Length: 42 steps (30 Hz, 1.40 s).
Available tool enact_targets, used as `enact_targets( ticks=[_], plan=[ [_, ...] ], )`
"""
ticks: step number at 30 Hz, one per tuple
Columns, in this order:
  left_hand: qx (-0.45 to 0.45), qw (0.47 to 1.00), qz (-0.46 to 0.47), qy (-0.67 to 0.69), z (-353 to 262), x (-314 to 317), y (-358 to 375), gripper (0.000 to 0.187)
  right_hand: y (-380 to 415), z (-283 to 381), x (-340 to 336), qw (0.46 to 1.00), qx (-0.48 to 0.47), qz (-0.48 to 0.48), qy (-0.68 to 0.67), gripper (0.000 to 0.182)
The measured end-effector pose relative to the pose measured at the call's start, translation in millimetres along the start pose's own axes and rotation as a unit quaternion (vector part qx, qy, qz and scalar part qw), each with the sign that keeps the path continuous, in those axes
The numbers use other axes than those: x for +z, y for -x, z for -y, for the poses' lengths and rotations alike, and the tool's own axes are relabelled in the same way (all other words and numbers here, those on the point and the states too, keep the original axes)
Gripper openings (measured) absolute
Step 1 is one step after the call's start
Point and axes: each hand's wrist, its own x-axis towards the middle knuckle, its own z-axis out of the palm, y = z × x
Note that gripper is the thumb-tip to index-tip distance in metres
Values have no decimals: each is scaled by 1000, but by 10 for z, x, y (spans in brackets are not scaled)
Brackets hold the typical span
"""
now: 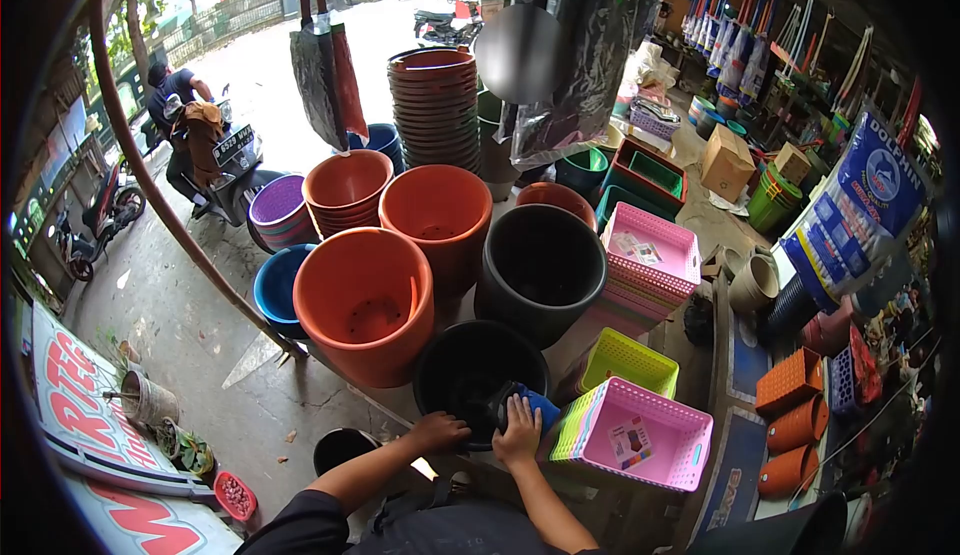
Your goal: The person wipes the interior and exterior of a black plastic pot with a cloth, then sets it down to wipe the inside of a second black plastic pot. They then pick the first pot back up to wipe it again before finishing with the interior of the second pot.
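Note:
A black plant pot (470, 365) stands right before me, its mouth facing up. My left hand (438, 433) is closed over the near rim of this pot. Beside it, at the pot's right rim, my right hand (520, 433) presses a blue-and-black cloth (538, 407) under its fingers. The cloth's dark part hangs over the inside of the pot. Behind stand a larger black pot (545, 265) and two orange pots, the nearer orange pot (365, 295) to the left.
Pink baskets (640, 435) and a lime-green basket (628, 363) stand close on my right. A blue pot (283, 285) and a slanted pole (170, 195) are on the left. Wrapped goods (580, 55) hang overhead. A person (185, 95) sits by a motorbike at the far left.

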Motion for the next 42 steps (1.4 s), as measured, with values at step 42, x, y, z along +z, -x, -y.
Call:
enact_targets(
  ticks=[42],
  plan=[
    [-844, 287, -178, 416, -1607, 2579, 4849, 31, 716, 1403, 4263, 846, 73, 527, -34, 50]
  ],
)
